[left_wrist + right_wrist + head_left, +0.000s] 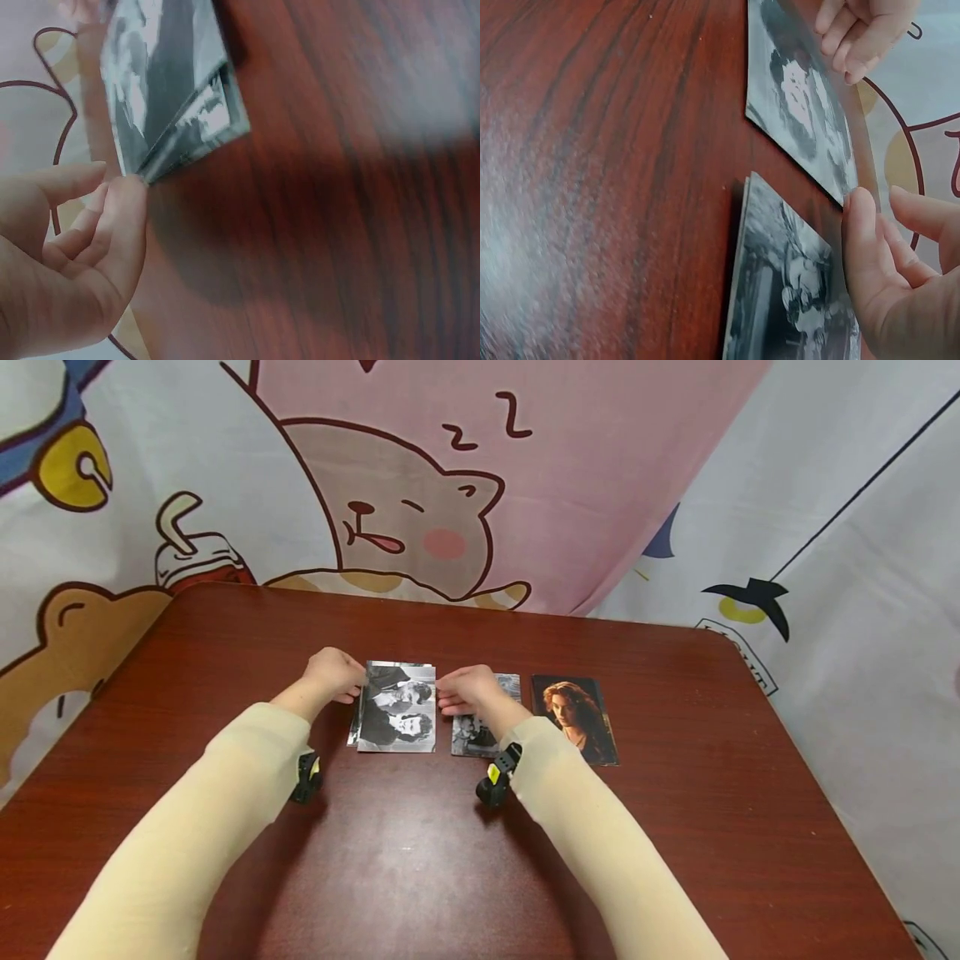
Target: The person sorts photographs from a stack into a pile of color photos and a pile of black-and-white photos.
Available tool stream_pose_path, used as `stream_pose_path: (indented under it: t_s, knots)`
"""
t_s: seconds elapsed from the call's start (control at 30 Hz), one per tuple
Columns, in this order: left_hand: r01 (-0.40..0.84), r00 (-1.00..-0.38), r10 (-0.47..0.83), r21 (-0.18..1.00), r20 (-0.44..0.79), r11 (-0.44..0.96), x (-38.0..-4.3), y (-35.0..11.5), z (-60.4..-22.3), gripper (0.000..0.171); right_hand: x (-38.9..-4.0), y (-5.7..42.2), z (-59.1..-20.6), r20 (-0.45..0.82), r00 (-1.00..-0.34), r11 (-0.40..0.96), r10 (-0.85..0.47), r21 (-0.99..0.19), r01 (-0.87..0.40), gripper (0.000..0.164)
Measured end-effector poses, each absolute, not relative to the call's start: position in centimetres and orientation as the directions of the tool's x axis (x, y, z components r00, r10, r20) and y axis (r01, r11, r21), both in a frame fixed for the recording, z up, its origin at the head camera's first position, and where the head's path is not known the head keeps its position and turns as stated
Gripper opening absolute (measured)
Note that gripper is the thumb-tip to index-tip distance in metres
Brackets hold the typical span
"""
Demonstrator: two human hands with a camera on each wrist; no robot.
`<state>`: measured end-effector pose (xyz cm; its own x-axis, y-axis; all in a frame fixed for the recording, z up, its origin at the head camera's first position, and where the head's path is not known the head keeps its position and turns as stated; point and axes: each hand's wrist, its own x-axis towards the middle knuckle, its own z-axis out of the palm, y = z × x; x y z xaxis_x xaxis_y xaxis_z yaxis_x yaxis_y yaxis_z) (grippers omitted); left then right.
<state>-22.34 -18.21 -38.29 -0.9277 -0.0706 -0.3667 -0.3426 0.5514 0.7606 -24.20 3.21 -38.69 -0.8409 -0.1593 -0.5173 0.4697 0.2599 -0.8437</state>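
Observation:
A pile of black-and-white photo cards (396, 714) lies at the left, its top card showing two people; a lower card sticks out at the left edge. My left hand (333, 675) touches that left edge with its fingertips, thumb apart from the card in the left wrist view. On the opposite side, my right hand (472, 687) touches the pile's right edge near the top corner with a fingertip, its thumb also free. Beneath the right hand lies a second black-and-white pile (799, 292), partly hidden by that hand in the head view.
A colour photo card (573, 718) of a red-haired person lies to the right of the middle pile. All lie on a dark red wooden table (405, 860). Behind its far edge hangs a cartoon-printed cloth (600, 468).

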Motion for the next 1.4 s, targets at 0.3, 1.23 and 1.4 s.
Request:
stream_pose_path:
  t_s: [0.3,1.23,1.4]
  knots:
    - [-0.374,-0.914,-0.014,0.827,-0.406,0.419,-21.9,-16.4,-36.7,0.038,-24.7,4.9,-38.3,-0.525,-0.840,0.282,-0.137,-0.834,0.475,0.030]
    - [-0.426,-0.865,0.154,0.861,-0.477,0.278,-23.0,-8.9,-36.7,0.038,-25.0,11.5,-38.0,-0.538,-0.838,0.320,-0.087,-0.812,0.488,0.038]
    - [-0.432,-0.861,0.151,0.855,-0.486,0.288,-23.7,-8.2,-37.8,0.038,-25.1,12.9,-38.0,-0.554,-0.830,0.324,-0.060,-0.798,0.509,0.038]
